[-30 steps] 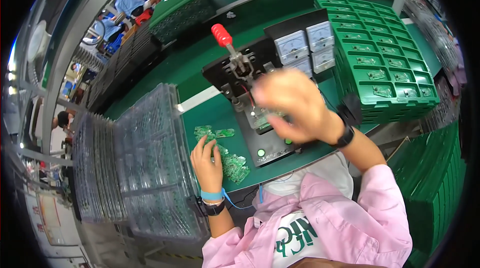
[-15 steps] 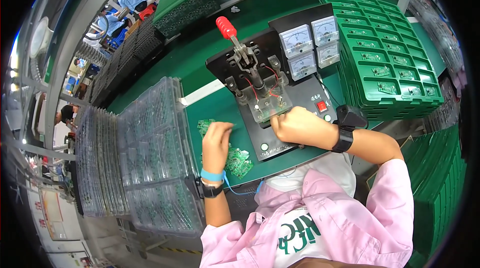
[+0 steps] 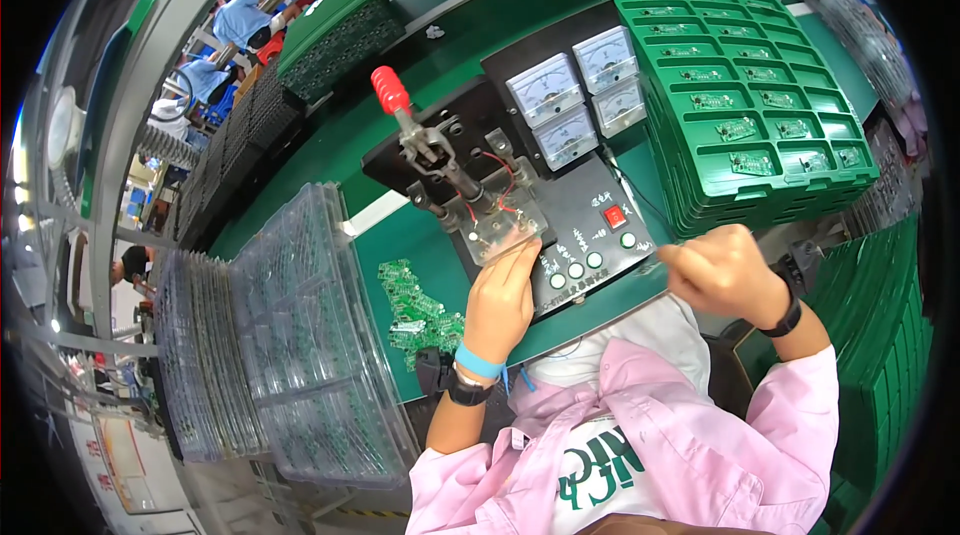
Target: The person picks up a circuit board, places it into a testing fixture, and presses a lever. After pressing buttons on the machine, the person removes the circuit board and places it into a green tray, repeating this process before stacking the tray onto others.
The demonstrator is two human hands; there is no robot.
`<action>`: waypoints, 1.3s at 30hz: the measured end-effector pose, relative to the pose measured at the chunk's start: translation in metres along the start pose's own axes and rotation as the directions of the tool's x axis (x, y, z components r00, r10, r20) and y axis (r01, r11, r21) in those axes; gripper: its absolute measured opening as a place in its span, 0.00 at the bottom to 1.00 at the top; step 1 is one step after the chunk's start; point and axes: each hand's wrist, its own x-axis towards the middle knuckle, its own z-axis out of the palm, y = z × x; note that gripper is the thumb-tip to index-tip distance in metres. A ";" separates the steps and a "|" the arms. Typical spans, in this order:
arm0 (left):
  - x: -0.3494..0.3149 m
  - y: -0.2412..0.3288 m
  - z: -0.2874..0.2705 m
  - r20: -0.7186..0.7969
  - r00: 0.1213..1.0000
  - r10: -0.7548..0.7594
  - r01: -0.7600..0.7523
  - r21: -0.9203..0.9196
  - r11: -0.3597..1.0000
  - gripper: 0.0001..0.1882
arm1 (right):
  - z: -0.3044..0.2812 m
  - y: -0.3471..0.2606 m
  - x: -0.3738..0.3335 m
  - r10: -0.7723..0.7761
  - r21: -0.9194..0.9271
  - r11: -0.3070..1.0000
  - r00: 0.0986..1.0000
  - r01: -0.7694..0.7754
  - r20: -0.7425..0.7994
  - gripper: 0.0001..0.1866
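My left hand [image 3: 503,297] reaches to the front of a black test fixture [image 3: 645,253]. Its fingers are close together, tips at the edge of the clear plate [image 3: 490,238]; whatever they grip there is hidden. My right hand [image 3: 728,273] is curled closed off the fixture's right front corner, in front of the green trays; I cannot make out what it holds. Above the clear plate, a toggle clamp with a red handle [image 3: 390,90] stands raised. Loose green circuit boards [image 3: 415,310] lie in a pile left of my left hand.
Stacked green trays [image 3: 745,190] with small boards in their compartments stand at the right. Panel meters [image 3: 545,90] rise behind the fixture, which has a red switch [image 3: 613,217]. Stacked clear plastic trays [image 3: 310,335] are at the left. Co-workers [image 3: 240,23] sit far left.
My left hand has moved right from the board pile to the clear plate. My right hand has left the plate and moved right, toward the green trays. The view has shifted slightly.
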 end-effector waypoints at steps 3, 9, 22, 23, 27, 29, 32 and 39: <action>0.003 0.012 0.002 -0.002 1.000 -0.025 0.025 0.073 0.997 0.19 | -0.033 0.009 -0.008 0.102 -0.023 0.994 0.995 -0.103 -0.016 0.12; -0.001 0.037 -0.008 0.078 0.987 -0.140 0.127 0.156 0.980 0.20 | -0.088 0.097 0.011 0.324 -0.041 0.930 0.866 -0.366 -0.381 0.09; 0.070 0.028 -0.094 -0.451 0.890 0.060 0.046 0.221 0.974 0.31 | -0.106 0.378 -0.031 0.681 -0.474 0.537 0.690 -0.698 -0.245 0.15; 0.089 0.022 -0.093 -0.489 0.872 0.019 0.051 0.129 0.990 0.31 | -0.111 0.382 -0.033 0.671 -0.481 0.527 0.691 -0.700 -0.270 0.15; 0.120 0.017 -0.086 -0.466 0.875 -0.128 -0.012 -0.285 0.958 0.34 | -0.098 0.374 -0.048 0.659 -0.420 0.562 0.692 -0.713 -0.295 0.13; 0.112 0.015 -0.060 -0.834 0.529 0.159 -0.320 -0.022 0.947 0.35 | -0.096 0.359 -0.035 0.719 -0.479 0.464 0.633 -0.745 -0.288 0.14; 0.038 0.005 -0.049 -0.388 0.826 0.410 -0.397 0.118 0.910 0.32 | -0.101 0.349 -0.025 0.732 -0.496 0.421 0.607 -0.760 -0.309 0.14; -0.003 0.025 -0.027 -0.498 0.862 0.090 -0.146 -0.074 0.986 0.32 | -0.099 0.376 -0.036 0.722 -0.423 0.496 0.630 -0.759 -0.285 0.12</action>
